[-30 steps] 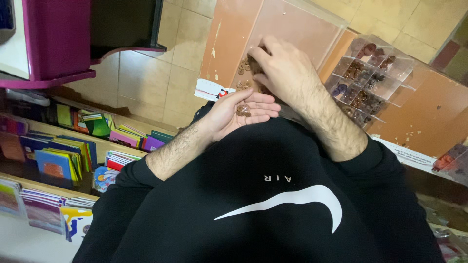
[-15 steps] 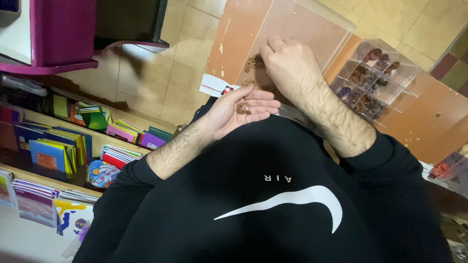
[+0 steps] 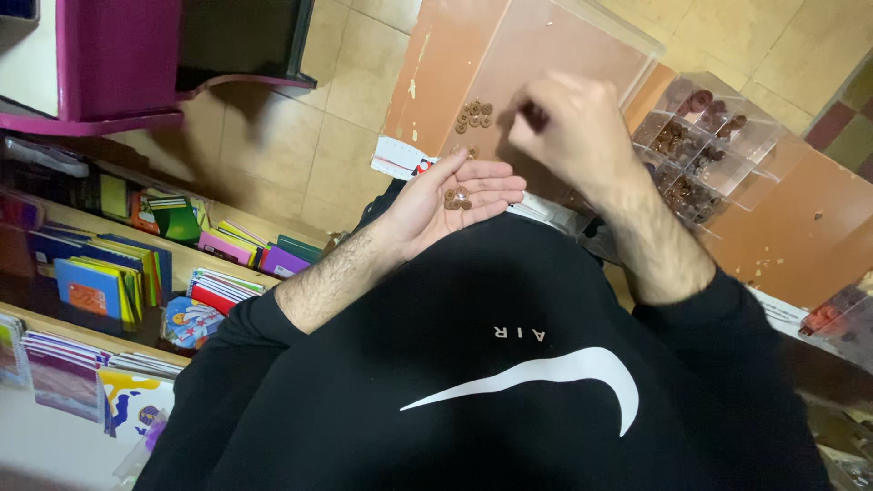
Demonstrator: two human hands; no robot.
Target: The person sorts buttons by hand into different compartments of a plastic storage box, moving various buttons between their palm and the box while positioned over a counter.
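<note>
Cupping a few small brown buttons (image 3: pixel 456 197) in its flat, upturned palm, the left hand (image 3: pixel 455 195) waits just above the black sweatshirt (image 3: pixel 473 364). The right hand (image 3: pixel 568 127) hovers over the orange board (image 3: pixel 536 64) with its fingers pinched together, though the blur hides whether a button sits between them. A small cluster of loose buttons (image 3: pixel 474 114) lies on the board, and a clear divided box (image 3: pixel 700 136) with more stands just beside it. The work looks like sorting or counting, piece by piece. A next pick would call for a fine fingertip pinch and a level palm.
</note>
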